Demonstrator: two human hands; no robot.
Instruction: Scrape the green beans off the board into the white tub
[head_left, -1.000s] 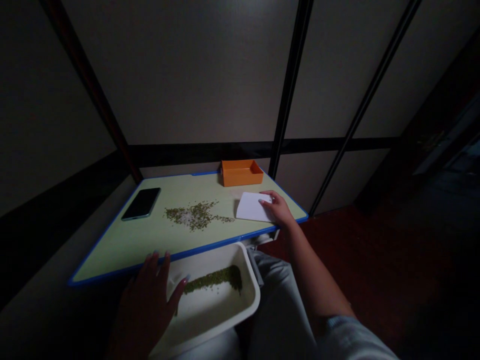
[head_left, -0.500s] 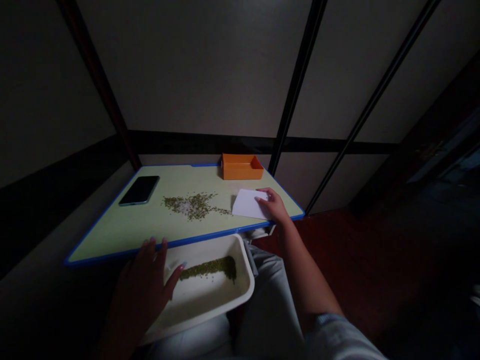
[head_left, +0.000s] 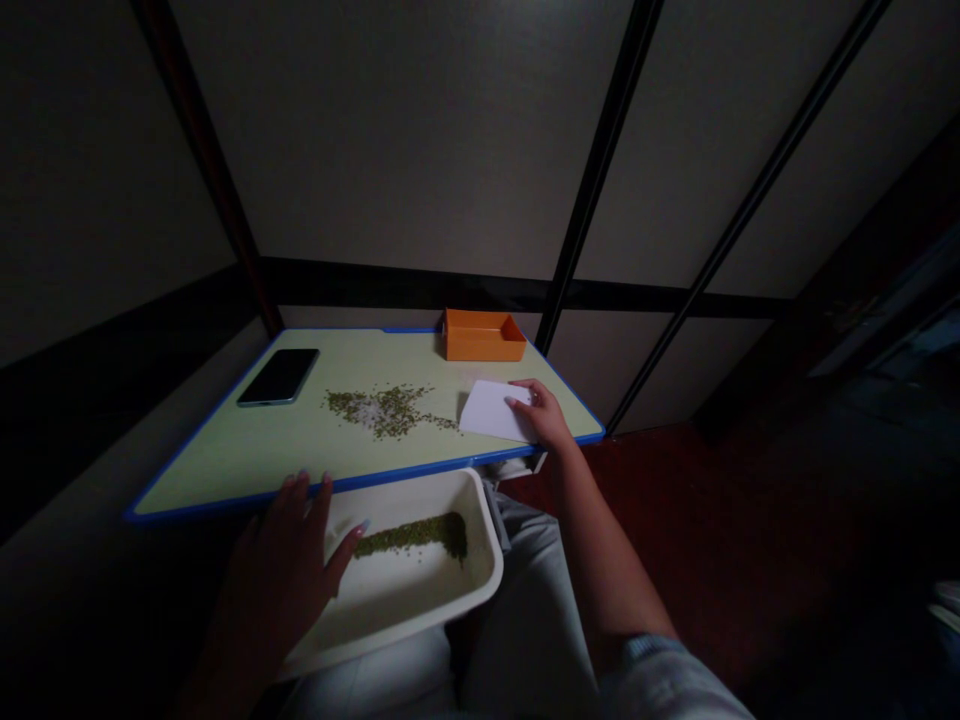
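My right hand [head_left: 541, 414] grips a white card [head_left: 495, 411] by its right side, low over the right front of the table [head_left: 247, 450]. Just left of the card's edge, small green seeds or beans [head_left: 386, 408] lie scattered, with a whitish patch among them. A cream tub [head_left: 390, 600] rests on my lap against the table's front edge. More of the green grains [head_left: 420, 535] lie inside it in a band. My left hand [head_left: 289, 560], fingers spread, is at the tub's left side, its thumb over the opening. The tub's left end is hidden behind that hand.
An orange open box [head_left: 486, 345] stands at the table's back right. A dark-screened phone [head_left: 280, 377] lies at the left. The table has a blue raised edge, and a panelled wall [head_left: 420, 150] rises directly behind it.
The white card and my right hand have shifted very slightly left. My left hand stays by the tub, and the scattered grains look the same.
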